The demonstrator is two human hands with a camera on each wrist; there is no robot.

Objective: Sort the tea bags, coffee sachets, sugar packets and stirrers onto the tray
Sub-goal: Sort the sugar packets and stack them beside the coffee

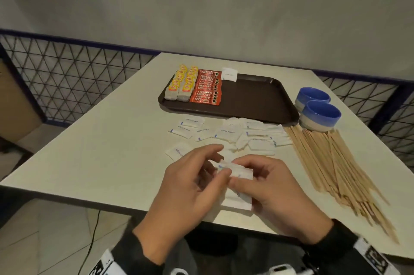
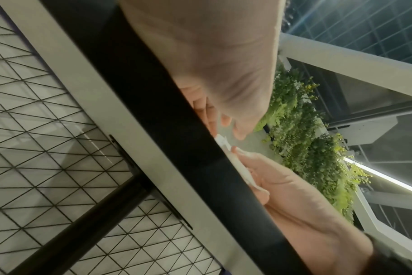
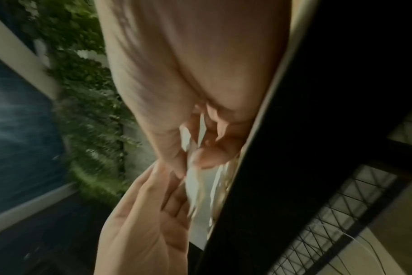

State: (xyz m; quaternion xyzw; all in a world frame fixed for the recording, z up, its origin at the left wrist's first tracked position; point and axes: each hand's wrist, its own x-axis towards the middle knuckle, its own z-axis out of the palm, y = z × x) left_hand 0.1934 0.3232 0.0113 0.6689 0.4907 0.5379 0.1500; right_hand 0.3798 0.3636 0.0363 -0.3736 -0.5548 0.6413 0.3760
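Both hands, left (image 1: 190, 176) and right (image 1: 271, 187), at near worktop (image 1: 89, 151) edge, fingers curled, pinching one sugar packet stack (image 1: 235, 172); lower packets half hidden. Tray (image 1: 257, 97) toward far edge.

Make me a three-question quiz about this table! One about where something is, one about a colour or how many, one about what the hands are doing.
1. Where do the wooden stirrers lie?
A. on the tray
B. on the table, right of the sugar packets
C. in a bowl

2. How many blue bowls stand there?
A. one
B. two
C. four

3. What do the hands hold?
A. white sugar packets
B. a red coffee sachet
C. nothing

Answers: 1 B, they lie fanned on the table, off the tray. 2 B, two stand side by side. 3 A, left hand and right hand both pinch the white sugar packets.
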